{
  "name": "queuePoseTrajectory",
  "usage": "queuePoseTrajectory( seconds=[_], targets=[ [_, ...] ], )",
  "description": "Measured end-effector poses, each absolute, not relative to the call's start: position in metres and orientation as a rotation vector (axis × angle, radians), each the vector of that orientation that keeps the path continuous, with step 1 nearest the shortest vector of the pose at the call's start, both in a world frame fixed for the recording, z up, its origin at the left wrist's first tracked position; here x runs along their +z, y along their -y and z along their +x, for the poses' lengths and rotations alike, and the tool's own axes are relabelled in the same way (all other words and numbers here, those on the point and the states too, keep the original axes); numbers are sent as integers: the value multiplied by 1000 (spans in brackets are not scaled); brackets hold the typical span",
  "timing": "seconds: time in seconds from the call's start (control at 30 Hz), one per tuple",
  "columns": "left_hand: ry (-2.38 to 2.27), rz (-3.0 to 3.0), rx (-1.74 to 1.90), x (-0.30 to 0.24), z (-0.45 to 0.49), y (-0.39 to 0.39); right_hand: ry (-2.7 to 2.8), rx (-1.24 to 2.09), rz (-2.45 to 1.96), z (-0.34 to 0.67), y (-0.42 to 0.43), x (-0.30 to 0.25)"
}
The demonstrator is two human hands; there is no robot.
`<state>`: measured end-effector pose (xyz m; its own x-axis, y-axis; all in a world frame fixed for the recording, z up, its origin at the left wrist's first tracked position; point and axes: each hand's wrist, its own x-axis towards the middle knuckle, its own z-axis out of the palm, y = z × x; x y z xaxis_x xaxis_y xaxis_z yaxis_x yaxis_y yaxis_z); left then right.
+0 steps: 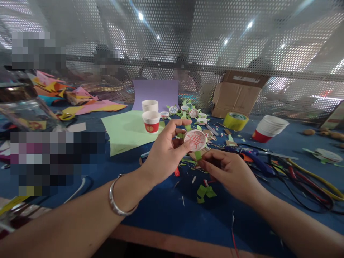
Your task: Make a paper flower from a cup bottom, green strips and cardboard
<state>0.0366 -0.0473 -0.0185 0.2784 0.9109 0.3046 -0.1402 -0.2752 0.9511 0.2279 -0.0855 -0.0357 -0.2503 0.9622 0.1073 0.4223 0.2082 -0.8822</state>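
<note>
- Landmark: yellow tape roll [235,122] on the blue-covered desk [166,215], just in front of a cardboard box [236,96].
- Patterned disc [195,139], white with red lines, held above the desk, left of the tape roll and nearer the person.
- Left hand [166,152] clamped on the disc, thumb at its face; silver bangle [112,200] on that wrist.
- Right hand [229,171]: thumb and fingertips pinched on a green strip [198,155] at the disc's lower edge; cannot tell how firmly the strip is attached. Hands near each other, apart.
- Green cutout [205,193] on the desk, nearer the person than the tape roll.
- Cluster of small discs [193,113] with green parts, left of the tape roll.
- Light green sheet [126,130] well left of it, red-and-white cup [151,122] standing there.
- Cup stack [270,128], tilted, right of the tape roll.
- Blue glue gun [254,159] nearer the person than the tape roll.
</note>
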Motion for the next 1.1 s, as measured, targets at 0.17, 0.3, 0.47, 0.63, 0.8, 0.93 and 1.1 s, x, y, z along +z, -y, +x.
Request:
queuePoseTrajectory(
  seconds=[0.17,0.3,0.47,0.63,0.8,0.93,1.1],
  targets=[
    [-744,1371,1264,-19,38,47,1782,991,-1270,228,85,-38],
    [-718,1304,1273,-20,39,46,1802,960,-1268,228,84,-38],
    [-694,1294,1218,-21,40,45,1798,968,-1232,229,84,-38],
    [-738,1234,1309,-19,41,46,1803,970,-1245,228,84,-37],
    [-742,1264,1268,-21,41,47,1773,1006,-1251,227,83,-38],
    [-759,1234,1295,-22,42,46,1768,993,-1233,227,83,-39],
    [-788,1186,1239,-24,44,46,1769,975,-1252,227,84,-38]
  ],
)
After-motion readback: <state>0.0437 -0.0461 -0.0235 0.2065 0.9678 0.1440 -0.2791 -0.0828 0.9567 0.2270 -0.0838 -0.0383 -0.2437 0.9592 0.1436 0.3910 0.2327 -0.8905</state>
